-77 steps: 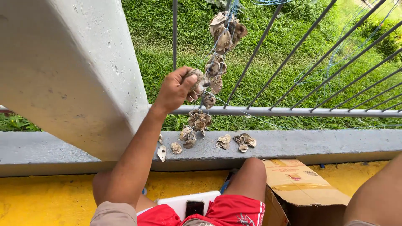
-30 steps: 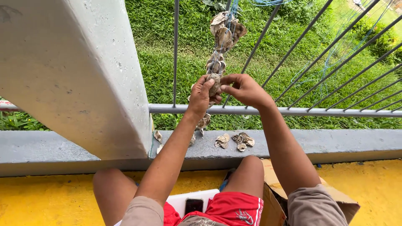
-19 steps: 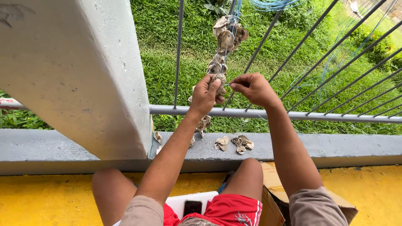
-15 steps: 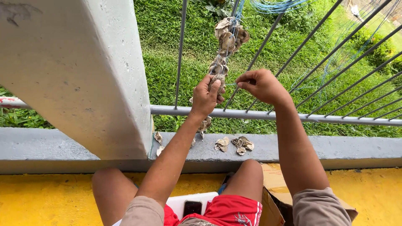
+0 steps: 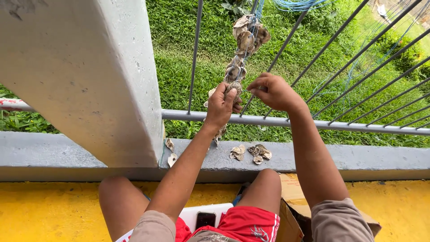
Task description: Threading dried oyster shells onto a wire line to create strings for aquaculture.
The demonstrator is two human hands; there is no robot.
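Hanging from blue cord (image 5: 257, 9) among the grey railing bars (image 5: 195, 54), the string of oyster shells (image 5: 244, 42) runs down in front of the grass (image 5: 179, 58) to the lower rail (image 5: 291, 121). We hold its lower part in our left hand (image 5: 220, 107), whose fingers (image 5: 231, 99) are wrapped tight around the shells just above that rail. Our right hand (image 5: 274, 92) sits just beside the string on the right, its fingers (image 5: 257, 85) pinched narrow near the shells; we cannot tell whether they grip a strand. Below, loose shells (image 5: 250, 152) lie on the grey concrete ledge (image 5: 358, 157), with two more by the pillar (image 5: 89, 76). A cardboard box (image 5: 291, 197) rests on the yellow floor (image 5: 53, 210) by our knees.
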